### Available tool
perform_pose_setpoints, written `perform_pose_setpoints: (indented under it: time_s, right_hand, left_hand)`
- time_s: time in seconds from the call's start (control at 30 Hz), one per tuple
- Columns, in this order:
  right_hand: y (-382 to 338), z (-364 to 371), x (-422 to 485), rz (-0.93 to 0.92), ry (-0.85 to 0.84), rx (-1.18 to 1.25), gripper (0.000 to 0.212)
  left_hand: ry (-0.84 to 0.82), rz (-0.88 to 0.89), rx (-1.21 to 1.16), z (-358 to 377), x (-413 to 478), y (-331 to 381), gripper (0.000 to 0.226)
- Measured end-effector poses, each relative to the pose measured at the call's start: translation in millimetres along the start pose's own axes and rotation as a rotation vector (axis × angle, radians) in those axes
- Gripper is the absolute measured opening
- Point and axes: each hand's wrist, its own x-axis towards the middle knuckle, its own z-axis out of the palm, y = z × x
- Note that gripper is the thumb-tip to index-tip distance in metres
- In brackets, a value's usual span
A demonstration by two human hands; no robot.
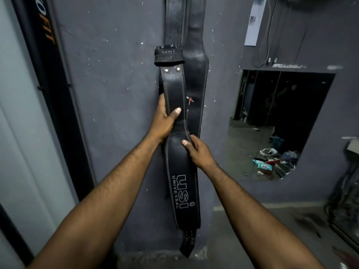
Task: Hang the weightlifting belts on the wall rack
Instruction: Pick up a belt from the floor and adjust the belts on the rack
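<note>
In the head view, a black leather belt (pixel 180 191) printed "USI UNIVERSAL" stands upright against the grey wall (pixel 116 94). Its buckle end (pixel 168 55) is uppermost, and its punched tail (pixel 187 243) dangles near the floor. The left hand (pixel 165 121) grips the belt on its narrower upper stretch, with the thumb laid across the front and the fingers curled behind the left edge. The right hand (pixel 198 152) holds it lower down, where the leather widens, with the thumb on the face and the fingers wrapped round the right edge.

Just behind and to the right, a second belt (pixel 196 61) hangs flat on the wall. Its top runs out of frame, so the rack itself is not visible. Whether the held belt's buckle is already caught on anything cannot be told.

The step in hand appears to be lifting this belt up to its hook. To do it well, the left hand would best slide closer to the buckle so the top end does not flop. The right hand should carry the weight from below and keep the strap vertical. The buckle loop should go fully over the peg beside the hung belt, not on top of it. The hands should let go only once the belt bears its own weight.

A mirror (pixel 281 113) is set in the wall to the right.
</note>
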Motion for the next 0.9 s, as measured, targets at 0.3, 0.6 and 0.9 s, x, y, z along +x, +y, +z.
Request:
perform_pose_setpoints:
  time_s: [0.3, 0.6, 0.9]
  right_hand:
    - [-9.1, -6.7, 0.0, 0.135, -0.014, 0.168, 0.023]
    - [4.1, 3.5, -7.4, 0.110, 0.029, 0.245, 0.023]
    - [25.3, 0.7, -24.3, 0.160, -0.083, 0.227, 0.030]
  left_hand:
    - [0.238, -0.030, -0.047, 4.7, 15.4, -14.4, 0.077]
    - [0.271, 0.025, -0.037, 4.9, 26.7, -9.2, 0.076]
    - [0.335, 0.075, -0.045, 8.5, 23.6, -2.5, 0.052]
